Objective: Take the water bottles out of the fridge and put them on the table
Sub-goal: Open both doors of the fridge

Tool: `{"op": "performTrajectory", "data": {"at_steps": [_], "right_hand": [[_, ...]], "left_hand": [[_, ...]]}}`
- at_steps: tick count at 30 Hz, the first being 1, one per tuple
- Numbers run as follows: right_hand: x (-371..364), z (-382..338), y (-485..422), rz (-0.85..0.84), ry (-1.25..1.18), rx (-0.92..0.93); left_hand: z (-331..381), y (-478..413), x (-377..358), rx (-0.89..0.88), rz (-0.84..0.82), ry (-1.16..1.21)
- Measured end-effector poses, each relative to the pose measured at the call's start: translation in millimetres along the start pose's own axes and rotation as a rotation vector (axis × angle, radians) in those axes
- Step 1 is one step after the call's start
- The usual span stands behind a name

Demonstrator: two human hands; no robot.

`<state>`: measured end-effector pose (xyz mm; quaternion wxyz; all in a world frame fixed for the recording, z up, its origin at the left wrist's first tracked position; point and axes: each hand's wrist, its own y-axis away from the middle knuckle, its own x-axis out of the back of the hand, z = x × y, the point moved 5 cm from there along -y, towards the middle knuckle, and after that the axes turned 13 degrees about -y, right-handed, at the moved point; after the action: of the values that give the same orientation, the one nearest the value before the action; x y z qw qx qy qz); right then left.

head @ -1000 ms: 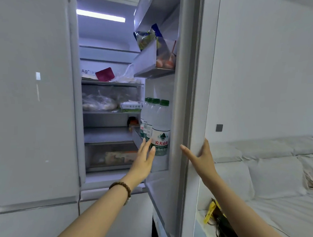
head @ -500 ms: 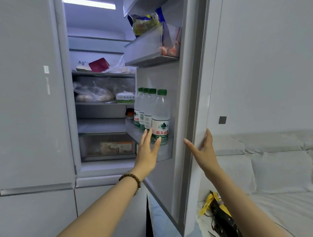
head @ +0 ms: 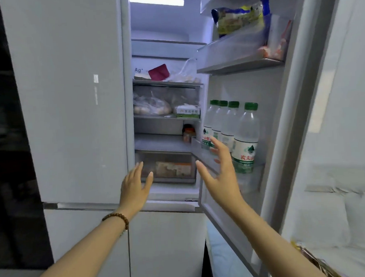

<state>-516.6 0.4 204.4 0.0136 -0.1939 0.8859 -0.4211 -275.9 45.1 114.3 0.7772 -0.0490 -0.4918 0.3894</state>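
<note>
Several clear water bottles [head: 245, 135] with green caps and white-green labels stand upright in a row in the lower rack [head: 203, 155] of the open fridge door [head: 285, 113]. My right hand [head: 220, 174] is open with spread fingers, right in front of the rack and overlapping the bottles' lower parts; it holds nothing. My left hand [head: 134, 187], with a bead bracelet on the wrist, is open too and hovers lower left, in front of the fridge's bottom drawer [head: 168, 168].
The fridge shelves hold bagged food [head: 151, 107], a green-white carton [head: 187, 112], a red packet [head: 159, 72] and a small jar [head: 188, 132]. The upper door rack [head: 236, 58] carries snack bags. The left fridge door [head: 71, 101] is closed. A white sofa [head: 337, 215] sits at right.
My right hand left the door's edge and came across in front of the bottles. My left hand drew back from the bottles, down and to the left. The view shifted left.
</note>
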Motion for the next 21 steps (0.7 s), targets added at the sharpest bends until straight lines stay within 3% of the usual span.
{"op": "performTrajectory", "data": {"at_steps": [6,13,17,21], "right_hand": [[-135,121,6,-0.059,-0.077,-0.400],[-277,240,21,-0.196,0.264,-0.558],[-329,290,36,-0.163,0.165,-0.746],[-368,330,48,-0.041,-0.089,-1.007]], "left_hand": [[-157,-37,45,0.158,0.020,-0.136],[-295,-100,29,0.114,-0.117,-0.262],[-332,-133,-4,0.029,-0.178,-0.291],[-349,-159,-41,-0.067,-0.192,-0.329]]}}
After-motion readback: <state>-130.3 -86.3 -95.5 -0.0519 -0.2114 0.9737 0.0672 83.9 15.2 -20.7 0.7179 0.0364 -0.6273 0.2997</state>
